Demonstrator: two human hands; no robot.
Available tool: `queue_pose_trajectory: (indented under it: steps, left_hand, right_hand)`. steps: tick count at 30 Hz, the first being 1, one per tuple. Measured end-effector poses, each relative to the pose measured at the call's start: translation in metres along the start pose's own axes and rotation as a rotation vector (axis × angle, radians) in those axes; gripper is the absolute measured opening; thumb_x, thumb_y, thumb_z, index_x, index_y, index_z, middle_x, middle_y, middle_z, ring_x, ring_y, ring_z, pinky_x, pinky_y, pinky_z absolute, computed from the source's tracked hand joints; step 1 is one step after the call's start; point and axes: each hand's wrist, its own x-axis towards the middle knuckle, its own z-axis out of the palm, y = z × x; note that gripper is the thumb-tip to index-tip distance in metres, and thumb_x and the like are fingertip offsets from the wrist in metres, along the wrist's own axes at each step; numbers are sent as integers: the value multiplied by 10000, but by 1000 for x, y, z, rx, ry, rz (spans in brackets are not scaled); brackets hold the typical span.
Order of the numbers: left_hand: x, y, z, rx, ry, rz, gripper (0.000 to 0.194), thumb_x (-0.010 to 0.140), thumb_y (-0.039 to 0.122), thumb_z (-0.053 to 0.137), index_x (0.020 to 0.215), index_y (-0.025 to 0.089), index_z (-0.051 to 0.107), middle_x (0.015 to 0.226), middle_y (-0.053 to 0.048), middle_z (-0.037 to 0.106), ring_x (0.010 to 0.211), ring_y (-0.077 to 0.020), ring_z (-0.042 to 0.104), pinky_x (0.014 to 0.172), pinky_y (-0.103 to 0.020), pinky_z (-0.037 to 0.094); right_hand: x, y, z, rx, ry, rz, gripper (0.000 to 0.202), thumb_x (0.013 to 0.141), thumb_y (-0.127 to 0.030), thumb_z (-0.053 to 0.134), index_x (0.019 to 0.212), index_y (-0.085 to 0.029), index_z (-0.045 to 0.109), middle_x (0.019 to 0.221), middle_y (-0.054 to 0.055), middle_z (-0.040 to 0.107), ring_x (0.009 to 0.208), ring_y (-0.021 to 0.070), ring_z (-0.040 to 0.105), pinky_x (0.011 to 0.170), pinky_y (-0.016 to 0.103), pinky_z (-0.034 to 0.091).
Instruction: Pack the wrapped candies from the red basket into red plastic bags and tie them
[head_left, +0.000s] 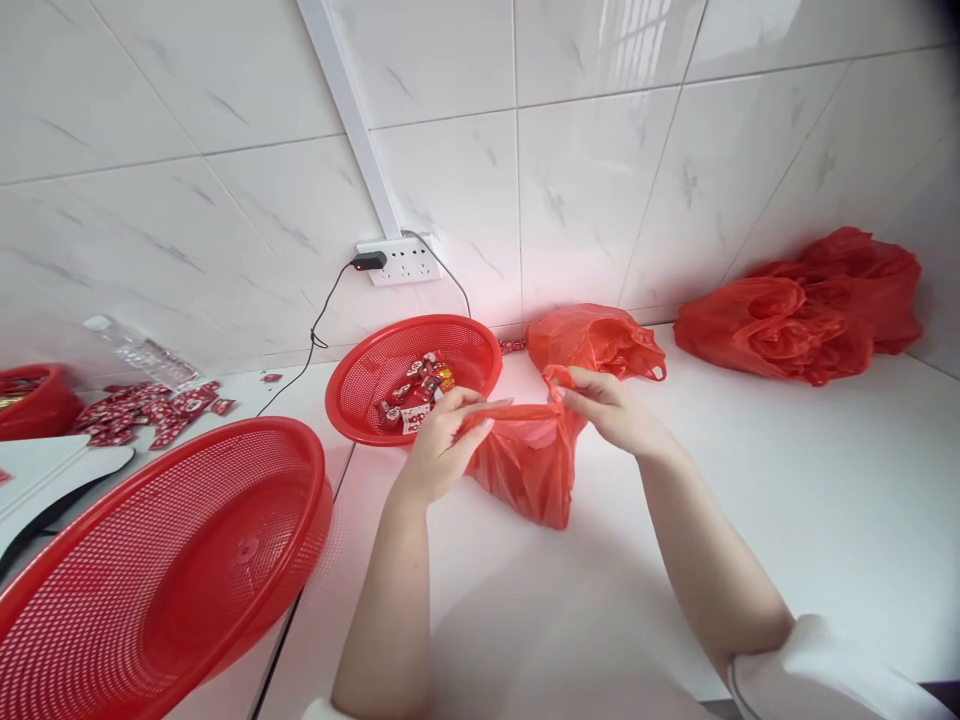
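Note:
A thin red plastic bag hangs between my two hands above the white tabletop, its top edge drawn taut. My left hand pinches that edge on the left side, thumb against fingers. At the other corner, my right hand grips the bag near a twisted handle part. What the bag holds, if anything, cannot be made out. Just behind my left hand stands a red mesh basket with wrapped sweets in it. Another red plastic bag lies behind my right hand.
A large red mesh basket stands at the left. Beyond it are scattered red packets, a clear plastic bottle and a red container. Bunched red bags lie at the back right. A black cable runs from the wall socket.

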Motion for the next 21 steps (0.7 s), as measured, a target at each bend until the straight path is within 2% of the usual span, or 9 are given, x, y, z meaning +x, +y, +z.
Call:
queue_pose_trajectory:
  steps: [2, 4, 7, 9, 11, 13, 16, 17, 21]
  left_hand:
    - [1, 0, 6, -170, 28, 99, 236, 912, 318, 498, 852, 182, 682, 1121, -82, 591, 1107, -228, 539, 1014, -356, 364]
    - [2, -1, 12, -443, 24, 117, 317, 941, 344, 451, 737, 176, 626, 938, -80, 637, 986, -209, 596, 968, -362, 416]
    - [3, -1, 19, -882, -63, 9, 413, 958, 431, 402, 622, 194, 436, 489, 31, 439, 465, -115, 482, 605, -279, 486]
    - [2, 1, 20, -1023, -113, -103, 391, 944, 462, 432, 656, 198, 408, 434, 94, 253, 338, -61, 241, 407, -192, 330]
    - [0, 4, 19, -969, -156, -211, 306, 924, 459, 488, 766, 197, 494, 480, 103, 242, 367, -45, 174, 375, -159, 210]
    - [-4, 11, 20, -776, -217, -284, 243, 857, 417, 625, 975, 215, 558, 564, 82, 389, 437, -50, 302, 420, -159, 276]
    - [-10, 25, 27, -511, -319, -273, 643, 663, 329, 824, 1224, 267, 515, 892, -2, 618, 743, -129, 568, 672, -251, 480]
    - [-11, 30, 30, -460, -352, -242, 660, 651, 331, 830, 1234, 268, 527, 991, -26, 637, 868, -170, 596, 773, -299, 493]
    - [-11, 44, 38, -469, -459, -166, 304, 895, 445, 555, 1055, 212, 667, 1020, -61, 679, 1028, -214, 601, 935, -352, 446]
  right_hand:
    - [-1, -3, -3, 74, 118, -48, 217, 885, -297, 475, 717, -193, 565, 896, 19, 585, 847, 162, 533, 709, 272, 404]
    - [-4, -6, -7, 50, 248, -47, 234, 880, -267, 467, 691, -193, 584, 833, 13, 575, 795, 149, 523, 684, 265, 401]
    - [-12, -10, -17, 68, 306, 61, 308, 898, -344, 496, 656, -188, 604, 610, -10, 486, 567, 114, 452, 533, 251, 366]
    - [-17, -12, -23, 237, 246, 119, 353, 888, -406, 525, 625, -180, 591, 534, -25, 445, 424, 83, 371, 413, 240, 305]
    - [-22, -15, -25, 437, 176, 116, 296, 855, -402, 583, 660, -180, 603, 554, -29, 490, 353, 65, 367, 349, 230, 294]
    - [-25, -20, -21, 569, 101, 77, 164, 833, -348, 636, 777, -193, 638, 616, -30, 541, 381, 83, 486, 368, 225, 389]
    - [-27, -27, -7, 611, -87, -22, 103, 853, -269, 646, 939, -214, 656, 728, -11, 606, 630, 145, 667, 585, 275, 551]
    - [-28, -29, -2, 587, -153, -64, 104, 871, -259, 630, 958, -210, 659, 762, 2, 626, 702, 155, 680, 645, 292, 563]
    - [-27, -33, 10, 391, -238, -180, 157, 919, -273, 575, 1051, -215, 639, 920, 43, 676, 832, 161, 668, 693, 293, 549]
